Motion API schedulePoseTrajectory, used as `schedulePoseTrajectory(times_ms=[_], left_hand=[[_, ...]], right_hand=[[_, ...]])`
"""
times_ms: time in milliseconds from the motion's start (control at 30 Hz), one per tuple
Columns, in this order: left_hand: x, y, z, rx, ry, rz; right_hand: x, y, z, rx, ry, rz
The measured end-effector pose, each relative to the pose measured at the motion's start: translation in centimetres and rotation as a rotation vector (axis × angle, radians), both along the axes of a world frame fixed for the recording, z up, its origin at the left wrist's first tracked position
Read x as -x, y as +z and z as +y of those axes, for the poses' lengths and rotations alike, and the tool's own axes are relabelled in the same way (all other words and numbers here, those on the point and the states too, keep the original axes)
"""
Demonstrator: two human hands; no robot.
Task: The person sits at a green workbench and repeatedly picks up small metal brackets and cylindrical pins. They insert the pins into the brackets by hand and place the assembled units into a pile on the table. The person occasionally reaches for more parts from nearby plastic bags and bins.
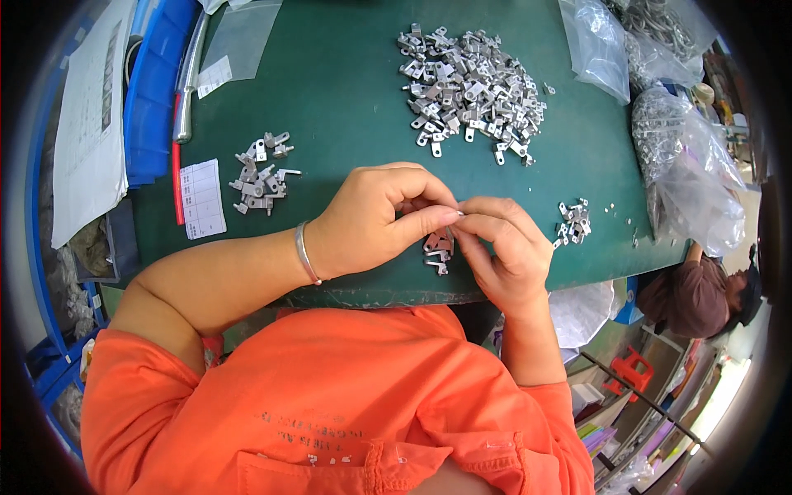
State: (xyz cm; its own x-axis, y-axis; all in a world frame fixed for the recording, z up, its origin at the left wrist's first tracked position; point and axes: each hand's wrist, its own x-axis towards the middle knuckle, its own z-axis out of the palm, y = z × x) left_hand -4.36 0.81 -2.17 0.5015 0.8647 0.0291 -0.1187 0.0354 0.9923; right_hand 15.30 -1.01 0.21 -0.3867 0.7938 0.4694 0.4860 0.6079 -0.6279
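Observation:
My left hand (pixel 384 213) and my right hand (pixel 507 243) meet above the front of the green table (pixel 346 124), fingertips pinched together. Between them shows a tiny whitish bit of something, mostly hidden by the fingers and too small to name. Just below the fingers a few small metal parts (pixel 440 262) lie near the table's front edge, partly covered by my hands. Left of my left hand sits a small pile of metal parts (pixel 264 177). Right of my right hand lies another small pile of metal parts (pixel 574 223).
A large heap of metal parts (pixel 474 87) covers the far middle. Plastic bags of metal parts (pixel 668 136) line the right edge. At left are a blue bin (pixel 153 107), a paper label (pixel 203 198) and a metal tube (pixel 190 91). Another person (pixel 697 293) is at far right.

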Motion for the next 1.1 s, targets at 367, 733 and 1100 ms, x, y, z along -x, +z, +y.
schedulePoseTrajectory(times_ms=[367,733,1100], left_hand=[[0.2,1.5,0.4,-0.483,0.248,0.211],[10.6,3.4,-0.2,-0.692,0.64,0.963],[2.5,4.9,-1.4,-0.046,0.253,0.333]], right_hand=[[-2.3,-2.4,3.7,-0.092,-0.539,-0.366],[-3.4,-0.8,2.3,0.54,-0.321,0.297],[-2.0,-0.1,-0.2,0.133,-0.171,0.252]])
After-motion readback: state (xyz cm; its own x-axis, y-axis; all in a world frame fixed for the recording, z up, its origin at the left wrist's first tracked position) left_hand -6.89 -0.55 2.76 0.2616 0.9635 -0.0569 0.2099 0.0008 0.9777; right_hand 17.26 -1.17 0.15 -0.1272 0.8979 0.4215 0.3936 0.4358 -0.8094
